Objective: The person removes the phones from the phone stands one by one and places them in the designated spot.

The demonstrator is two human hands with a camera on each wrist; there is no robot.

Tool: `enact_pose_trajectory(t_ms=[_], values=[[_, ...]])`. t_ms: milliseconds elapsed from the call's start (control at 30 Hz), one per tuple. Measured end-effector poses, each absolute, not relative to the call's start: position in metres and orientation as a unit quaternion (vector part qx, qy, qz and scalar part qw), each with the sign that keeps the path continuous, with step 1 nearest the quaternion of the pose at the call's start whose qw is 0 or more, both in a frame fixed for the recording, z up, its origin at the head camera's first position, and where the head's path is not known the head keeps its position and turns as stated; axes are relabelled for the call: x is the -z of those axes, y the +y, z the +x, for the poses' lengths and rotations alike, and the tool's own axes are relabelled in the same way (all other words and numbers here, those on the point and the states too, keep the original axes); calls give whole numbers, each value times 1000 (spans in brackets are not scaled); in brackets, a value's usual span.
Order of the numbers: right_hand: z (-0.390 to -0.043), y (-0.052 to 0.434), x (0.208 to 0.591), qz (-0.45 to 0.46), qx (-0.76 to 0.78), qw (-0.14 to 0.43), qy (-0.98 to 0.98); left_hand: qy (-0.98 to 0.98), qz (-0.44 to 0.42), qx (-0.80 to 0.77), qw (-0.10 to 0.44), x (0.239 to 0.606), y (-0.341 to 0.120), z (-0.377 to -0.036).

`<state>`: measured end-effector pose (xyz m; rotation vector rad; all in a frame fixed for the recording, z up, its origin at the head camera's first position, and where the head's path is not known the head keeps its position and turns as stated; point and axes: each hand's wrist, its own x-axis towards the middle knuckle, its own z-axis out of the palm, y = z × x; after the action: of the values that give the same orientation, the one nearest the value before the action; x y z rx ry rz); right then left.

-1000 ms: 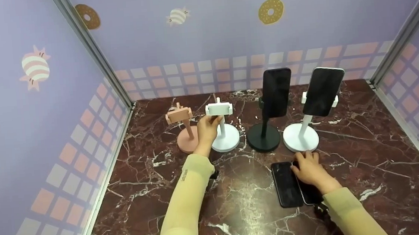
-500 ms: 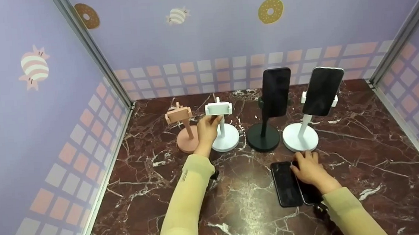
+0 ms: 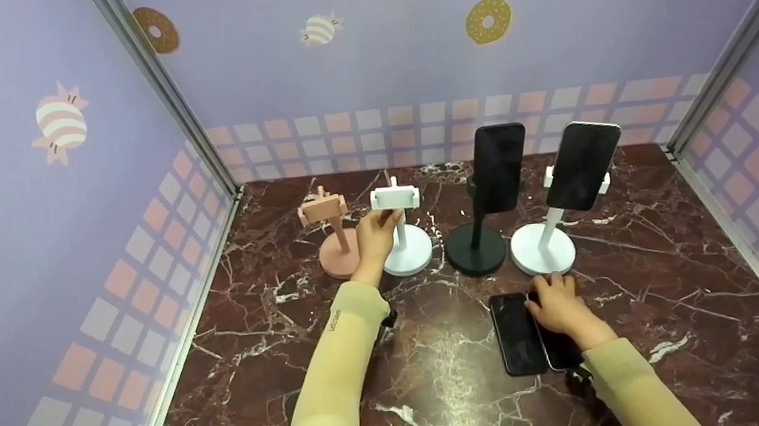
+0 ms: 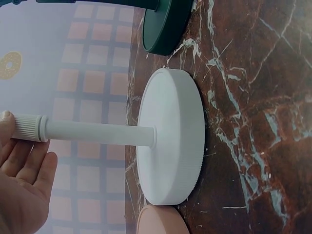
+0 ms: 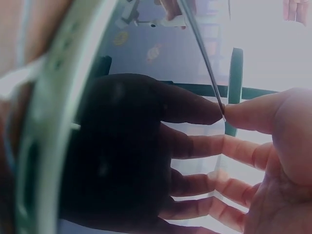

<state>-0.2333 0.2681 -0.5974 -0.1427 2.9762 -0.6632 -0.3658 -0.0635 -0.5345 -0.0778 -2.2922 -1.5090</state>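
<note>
My left hand point(image 3: 378, 237) holds the upper stem of the white phone stand point(image 3: 408, 255) in the middle left, just under its cradle. In the left wrist view my fingers lie at the ribbed collar point(image 4: 28, 127) of that stem. Its cradle holds nothing. My right hand point(image 3: 563, 310) is on the right one of two phones lying flat, a phone point(image 3: 560, 351) with a dark glossy screen. The thumb is at its left edge, the fingers bent over its far end. The right wrist view shows the fingertips at the screen, which mirrors them. Beside it lies another black phone point(image 3: 519, 334).
A pink phone stand point(image 3: 339, 253) with an unfilled cradle is at the left. A black stand point(image 3: 477, 250) and another white stand point(image 3: 542, 251) each bear an upright phone. Walls enclose the marbled table point(image 3: 259, 398) at the back and sides.
</note>
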Motion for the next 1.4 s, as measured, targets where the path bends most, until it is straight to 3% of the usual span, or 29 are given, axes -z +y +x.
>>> enact_pose_trajectory(t_ms=[500, 1033, 1400], values=[[-233, 269, 592, -52, 233, 32, 971, -820, -9, 519, 240, 537, -61, -357], [-246, 265, 581, -67, 317, -110, 940, -773, 57, 580, 252, 555, -38, -332], [-254, 252, 551, -23, 411, -158, 897, -765, -15, 608, 209, 549, -11, -321]])
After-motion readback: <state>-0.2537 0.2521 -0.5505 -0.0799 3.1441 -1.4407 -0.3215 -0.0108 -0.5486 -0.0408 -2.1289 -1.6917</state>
